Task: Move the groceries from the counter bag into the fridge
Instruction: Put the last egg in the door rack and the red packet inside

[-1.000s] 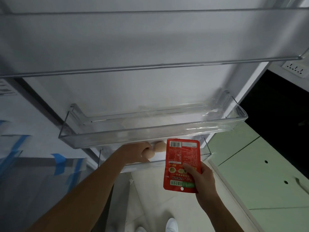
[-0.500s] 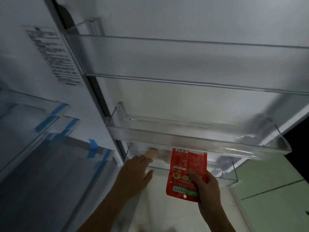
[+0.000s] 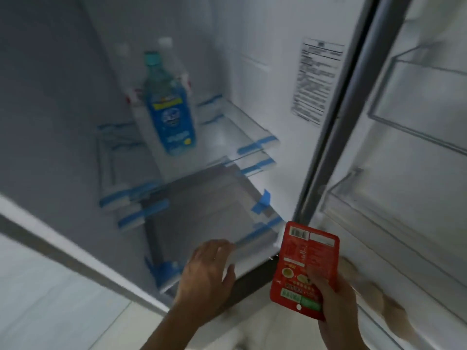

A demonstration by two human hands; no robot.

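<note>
Nearest the camera, the right hand [image 3: 336,306] pinches the red pouch [image 3: 304,269] by its lower corner, thumb across the printed face and fingers behind. The pouch stands upright in the air just outside the fridge [image 3: 252,46], in front of the gap between cabinet and open door. Beside it the left hand [image 3: 206,276] has its fingers bent over the front edge of the lowest glass shelf [image 3: 202,205], thumb underneath; motion blur makes it hard to say how firm that grip is. The step in hand looks like choosing a place for the pouch. A flat, floppy pack sits best laid flat on bare glass or leaned against a wall, so it would be wise to steady the shelf with the left hand, slide the pouch in well past the front edge, and let go only once it rests. Strips of blue tape [image 3: 262,202] hold the shelf corners, so the shelves may shift if knocked. Further in, a blue bottle [image 3: 170,114] stands on the upper shelf, with a clear, white-capped bottle [image 3: 165,44] behind it. To the right, the open door carries clear door bins [image 3: 394,223], and a printed label [image 3: 317,79] is stuck on the inner wall. Pale floor tiles [image 3: 50,299] show at lower left.
</note>
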